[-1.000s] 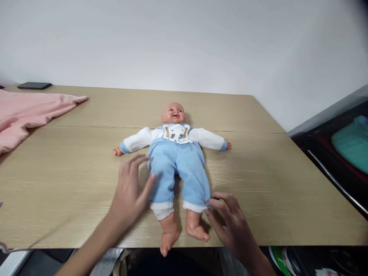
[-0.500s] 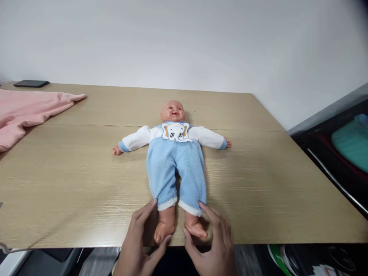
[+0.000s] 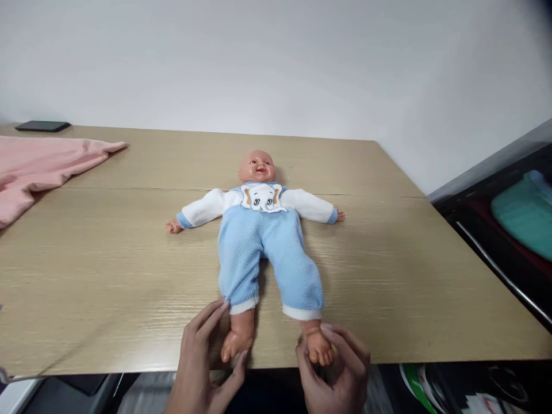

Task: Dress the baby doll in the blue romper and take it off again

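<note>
A baby doll lies on its back on the wooden table, head away from me and arms spread wide. It wears light blue fleece trousers and a white-sleeved top with an elephant face on the chest. My left hand is curled around the lower leg on the left, fingertips against the trouser cuff and thumb at the bare foot. On the other side, my right hand grips the doll's bare foot and ankle between thumb and fingers. The legs are parted.
Pink cloth lies on the table at the left. Behind it is a flat black object near the wall. To the right, a dark open container holds a teal item. Assorted things sit below the table's front edge.
My right hand has moved right and closed on the doll's ankle, swinging that leg outward. The other leg and my left hand have shifted slightly left.
</note>
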Tool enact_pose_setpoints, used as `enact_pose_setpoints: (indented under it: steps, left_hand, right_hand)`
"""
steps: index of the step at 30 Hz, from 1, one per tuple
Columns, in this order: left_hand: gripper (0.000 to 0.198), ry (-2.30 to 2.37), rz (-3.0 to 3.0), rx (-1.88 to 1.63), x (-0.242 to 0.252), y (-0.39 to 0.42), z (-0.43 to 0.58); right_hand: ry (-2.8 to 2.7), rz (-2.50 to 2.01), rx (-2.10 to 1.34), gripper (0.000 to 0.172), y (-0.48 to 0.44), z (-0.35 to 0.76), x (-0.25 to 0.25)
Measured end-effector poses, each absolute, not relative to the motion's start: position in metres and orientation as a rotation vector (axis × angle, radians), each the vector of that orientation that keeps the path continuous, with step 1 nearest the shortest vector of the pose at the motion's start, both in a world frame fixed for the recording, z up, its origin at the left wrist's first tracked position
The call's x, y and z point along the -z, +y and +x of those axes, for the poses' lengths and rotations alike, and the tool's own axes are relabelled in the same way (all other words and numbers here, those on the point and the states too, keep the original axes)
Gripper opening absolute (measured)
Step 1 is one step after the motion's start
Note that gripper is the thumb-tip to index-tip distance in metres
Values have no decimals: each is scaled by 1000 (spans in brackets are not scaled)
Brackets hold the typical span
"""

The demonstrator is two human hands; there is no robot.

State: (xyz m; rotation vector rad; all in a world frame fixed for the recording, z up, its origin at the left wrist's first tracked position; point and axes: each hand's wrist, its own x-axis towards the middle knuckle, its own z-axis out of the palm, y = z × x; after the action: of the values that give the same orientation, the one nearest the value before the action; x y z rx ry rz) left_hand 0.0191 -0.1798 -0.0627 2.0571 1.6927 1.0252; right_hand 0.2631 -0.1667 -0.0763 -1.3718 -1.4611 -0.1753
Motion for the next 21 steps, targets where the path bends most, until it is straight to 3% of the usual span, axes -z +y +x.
enact_pose_setpoints:
  steps: [5, 10, 17, 21]
  left_hand:
    - [70, 1683, 2113, -1027, 61, -177, 20]
    - [68, 1718, 2241, -1029, 51, -176, 23]
    - [47, 1342, 2527, -917, 6, -146, 54]
    - [41, 1368, 2455, -811, 2, -127, 73]
  right_hand:
    - [-1664, -1240, 204, 20, -165, 265, 71]
    - [-1711, -1159, 158, 24, -162, 261, 65]
    - [-1773, -1110, 112, 24, -164, 263, 71]
    - [-1801, -1089, 6, 33, -170, 269, 72]
